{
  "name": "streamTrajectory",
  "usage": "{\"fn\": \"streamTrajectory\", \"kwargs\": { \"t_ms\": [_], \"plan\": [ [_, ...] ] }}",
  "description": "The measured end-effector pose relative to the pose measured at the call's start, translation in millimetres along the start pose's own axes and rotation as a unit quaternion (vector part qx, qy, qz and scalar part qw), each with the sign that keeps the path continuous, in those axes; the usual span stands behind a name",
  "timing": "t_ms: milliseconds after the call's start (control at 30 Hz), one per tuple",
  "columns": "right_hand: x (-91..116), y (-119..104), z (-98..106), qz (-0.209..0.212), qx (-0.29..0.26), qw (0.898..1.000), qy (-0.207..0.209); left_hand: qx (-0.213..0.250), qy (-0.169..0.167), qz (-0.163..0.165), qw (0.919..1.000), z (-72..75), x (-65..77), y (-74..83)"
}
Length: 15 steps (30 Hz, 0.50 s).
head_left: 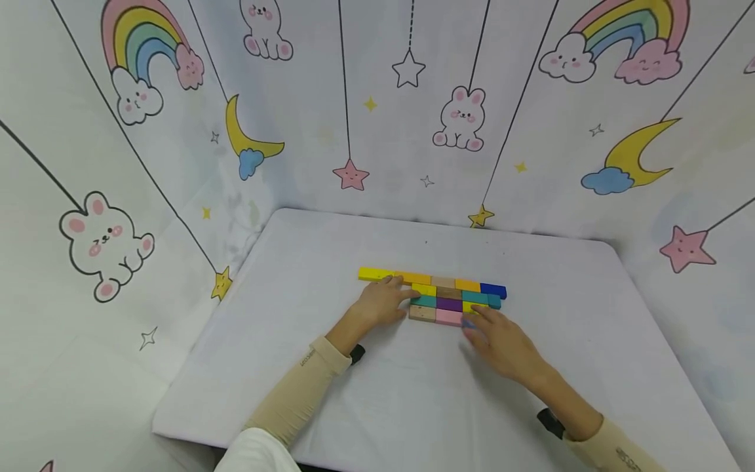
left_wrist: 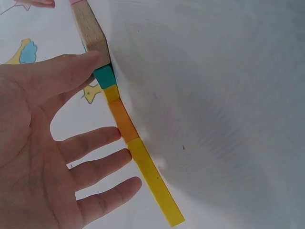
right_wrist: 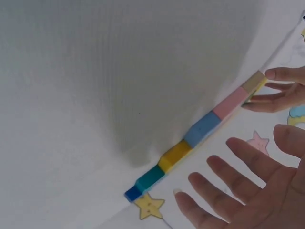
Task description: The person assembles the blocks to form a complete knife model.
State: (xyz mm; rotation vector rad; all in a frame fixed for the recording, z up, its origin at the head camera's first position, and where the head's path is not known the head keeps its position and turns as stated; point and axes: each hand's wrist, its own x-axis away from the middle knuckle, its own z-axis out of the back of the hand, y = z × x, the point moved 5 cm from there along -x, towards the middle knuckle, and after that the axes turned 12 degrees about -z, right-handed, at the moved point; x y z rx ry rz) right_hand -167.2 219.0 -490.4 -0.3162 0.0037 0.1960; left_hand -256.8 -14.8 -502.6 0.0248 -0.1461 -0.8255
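Observation:
Coloured wooden blocks lie side by side in rows on the white table. The back row runs from a long yellow block (head_left: 375, 274) to a dark blue block (head_left: 494, 290). A purple block (head_left: 449, 304) sits mid-group, with a plain wood block (head_left: 422, 314) and a pink block (head_left: 449, 318) in front. My left hand (head_left: 382, 303) is at the group's left end, thumb against the plain wood block and straight fingers at the orange block (left_wrist: 124, 120). My right hand (head_left: 506, 344) spreads over the front right corner, partly hiding a light blue block (right_wrist: 202, 129).
White cloth covers the table (head_left: 283, 314), which has rounded back corners. A printed curtain (head_left: 377, 144) with rabbits, stars and rainbows stands behind and along the sides. A dark strap piece (head_left: 550, 423) shows at the right wrist.

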Motion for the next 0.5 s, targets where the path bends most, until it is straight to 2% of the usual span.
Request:
{"fn": "streamTrajectory", "kwargs": {
  "t_ms": [367, 500],
  "plan": [
    [-19, -3, 19, -0.025, 0.0, 1.0, -0.01, 0.011, 0.008, 0.0, 0.9999, -0.3, 4.4, -0.3],
    [-25, 3, 20, -0.042, -0.006, 0.999, -0.015, 0.022, 0.012, 0.011, 0.9996, 0.6, 9.0, -4.8]
  ]
}}
